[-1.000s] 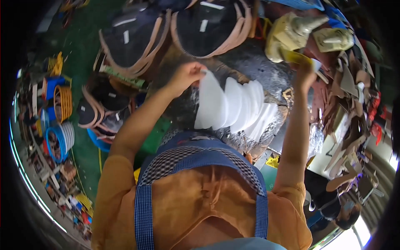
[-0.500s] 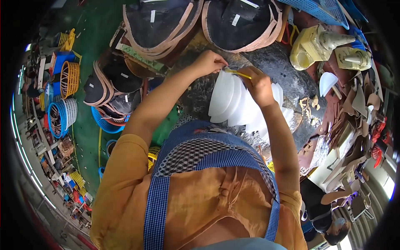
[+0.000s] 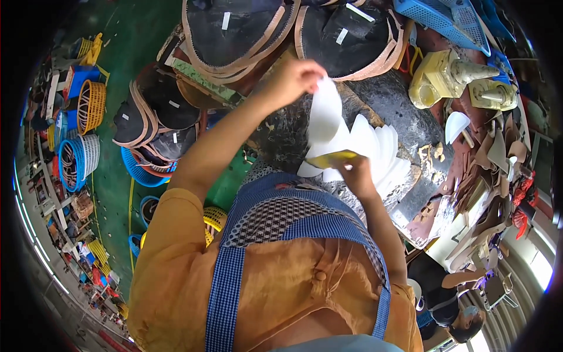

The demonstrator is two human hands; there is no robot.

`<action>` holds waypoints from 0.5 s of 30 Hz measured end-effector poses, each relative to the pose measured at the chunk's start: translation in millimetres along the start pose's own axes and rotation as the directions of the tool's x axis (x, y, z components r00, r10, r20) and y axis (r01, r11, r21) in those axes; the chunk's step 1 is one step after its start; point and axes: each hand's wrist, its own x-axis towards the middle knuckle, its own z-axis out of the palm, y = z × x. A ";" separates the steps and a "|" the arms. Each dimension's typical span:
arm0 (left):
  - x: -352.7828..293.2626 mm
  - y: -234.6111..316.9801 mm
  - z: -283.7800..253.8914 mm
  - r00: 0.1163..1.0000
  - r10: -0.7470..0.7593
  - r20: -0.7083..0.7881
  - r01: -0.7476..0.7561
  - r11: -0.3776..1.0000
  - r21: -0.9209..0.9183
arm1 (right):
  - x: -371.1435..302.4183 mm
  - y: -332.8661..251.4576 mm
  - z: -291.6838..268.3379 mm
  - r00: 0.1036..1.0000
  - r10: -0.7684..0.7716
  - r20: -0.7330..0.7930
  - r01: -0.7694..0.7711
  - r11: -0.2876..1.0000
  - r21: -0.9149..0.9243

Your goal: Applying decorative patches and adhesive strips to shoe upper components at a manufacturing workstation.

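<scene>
Pinched at its upper end by my left hand point(image 3: 300, 80), a thin white rounded piece point(image 3: 326, 114) hangs raised over the work surface. My right hand point(image 3: 356, 175) is lower and nearer my body, closed around a slim yellow-handled brush point(image 3: 332, 158) that is smeared by motion. Its tip is too blurred to make out. Beneath and beside both hands lies a fanned row of similar white pieces point(image 3: 381, 144), overlapping one another on a dark, stained work surface point(image 3: 404, 105).
Stacks of black pieces with tan edges point(image 3: 234, 35) stand at the far side and left. Glue-crusted yellowish containers point(image 3: 437, 79), a white-bladed scraper point(image 3: 457, 127) and leather scraps point(image 3: 487, 170) are at right. Another person point(image 3: 448, 299) sits at lower right.
My left hand has lifted a white piece from the row. My right hand has drawn back toward my body with the yellow-handled brush. The view has shifted slightly.
</scene>
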 end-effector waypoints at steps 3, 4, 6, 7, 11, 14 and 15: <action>-44.0 79.0 -44.8 0.939 0.343 -0.029 -0.329 0.919 0.218 | -12.1 -11.8 -39.7 0.919 0.332 -0.211 -0.228 0.886 0.403; -66.4 78.6 -48.4 0.911 0.407 0.069 -0.408 0.864 0.296 | -11.4 -15.5 -52.9 0.927 0.295 -0.232 -0.193 0.905 0.379; -110.0 47.3 -45.5 0.871 0.431 0.235 -0.490 0.756 0.434 | -7.1 -16.3 -57.7 0.930 0.255 -0.266 -0.156 0.926 0.344; -133.0 16.7 -38.0 0.870 0.395 0.296 -0.494 0.710 0.502 | -0.1 -23.3 -46.5 0.936 0.263 -0.232 -0.170 0.920 0.354; -182.7 -41.0 -14.5 0.912 0.315 0.262 -0.406 0.781 0.474 | 40.2 -32.5 26.0 0.999 -0.004 0.037 -0.001 0.990 0.141; -190.5 -52.5 -7.4 0.943 0.274 0.189 -0.332 0.826 0.455 | 100.5 -16.5 46.8 0.952 -0.288 -0.109 0.227 0.895 -0.383; -192.2 -54.4 -5.5 0.947 0.271 0.171 -0.319 0.835 0.448 | 123.3 -25.1 40.8 0.899 -0.380 -0.218 0.288 0.888 -0.360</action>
